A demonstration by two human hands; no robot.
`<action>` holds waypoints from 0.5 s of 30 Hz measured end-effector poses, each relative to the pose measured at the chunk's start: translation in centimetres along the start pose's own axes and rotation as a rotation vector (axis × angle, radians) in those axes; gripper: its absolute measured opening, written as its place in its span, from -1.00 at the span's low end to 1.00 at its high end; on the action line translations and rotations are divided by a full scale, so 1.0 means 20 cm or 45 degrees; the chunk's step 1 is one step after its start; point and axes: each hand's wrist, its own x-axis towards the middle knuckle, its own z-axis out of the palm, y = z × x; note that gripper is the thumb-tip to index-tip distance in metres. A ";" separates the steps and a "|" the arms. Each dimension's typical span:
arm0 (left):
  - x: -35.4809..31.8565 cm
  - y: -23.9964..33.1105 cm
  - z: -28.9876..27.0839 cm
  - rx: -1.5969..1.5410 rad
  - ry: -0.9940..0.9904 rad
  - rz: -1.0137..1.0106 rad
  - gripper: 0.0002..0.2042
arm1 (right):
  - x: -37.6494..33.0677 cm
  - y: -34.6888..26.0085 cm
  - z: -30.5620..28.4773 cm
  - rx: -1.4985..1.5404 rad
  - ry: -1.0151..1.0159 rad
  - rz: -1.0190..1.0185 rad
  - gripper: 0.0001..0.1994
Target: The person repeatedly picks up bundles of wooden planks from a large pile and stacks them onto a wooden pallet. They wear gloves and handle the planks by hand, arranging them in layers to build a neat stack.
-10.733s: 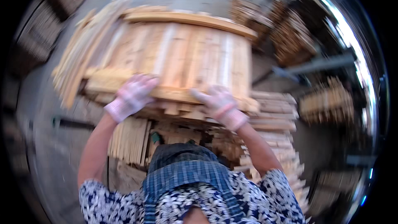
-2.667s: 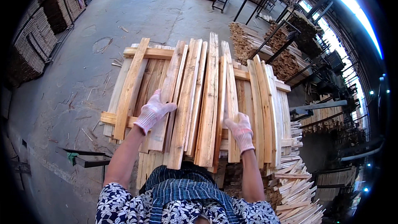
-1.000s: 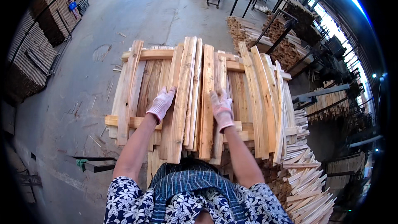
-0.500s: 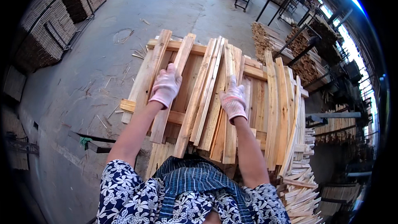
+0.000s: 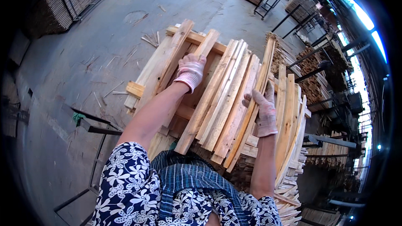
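Note:
My left hand [image 5: 190,69], in a pale pinkish knit glove, has its fingers closed round a wooden slat [image 5: 208,42] toward the left of a stack. To the right, my gloved right hand [image 5: 264,111] grips a long narrow slat [image 5: 247,129] that is tipped up on its edge. Between my hands several loose slats [image 5: 224,100] lie side by side, running away from me. They rest across a crosswise batten [image 5: 194,37] at the far side of the stack. Beyond my right hand, more slats [image 5: 289,113] lie along the right side.
Splintered offcuts [image 5: 153,39] litter the grey concrete floor [image 5: 92,88]. A black metal frame [image 5: 98,129] stands at the left of the stack. Large piles of boards [image 5: 63,4] rise at the far left; metal racks and timber piles [image 5: 310,65] line the right. Many thin sticks [image 5: 289,205] lie near right.
My right hand has moved right and taken hold of a slat, now turned on edge. The left hand keeps to the left slat, its fingers curled tighter. The whole view has shifted.

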 end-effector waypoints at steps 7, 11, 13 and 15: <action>-0.04 -0.20 0.05 0.260 0.284 0.104 -0.62 | 0.01 -0.05 0.52 0.306 -0.262 0.175 -0.26; -0.01 -0.33 -0.08 0.075 0.135 0.055 -0.60 | 0.33 0.26 0.74 -0.148 -0.330 0.041 -0.20; 0.02 -0.29 -0.25 -0.075 -0.014 0.031 -0.56 | 0.47 0.45 0.80 -1.228 0.005 -0.115 -0.16; 0.05 -0.44 -0.30 -0.216 0.054 -0.119 -0.47 | 0.49 0.60 0.90 -1.361 0.146 0.015 -0.17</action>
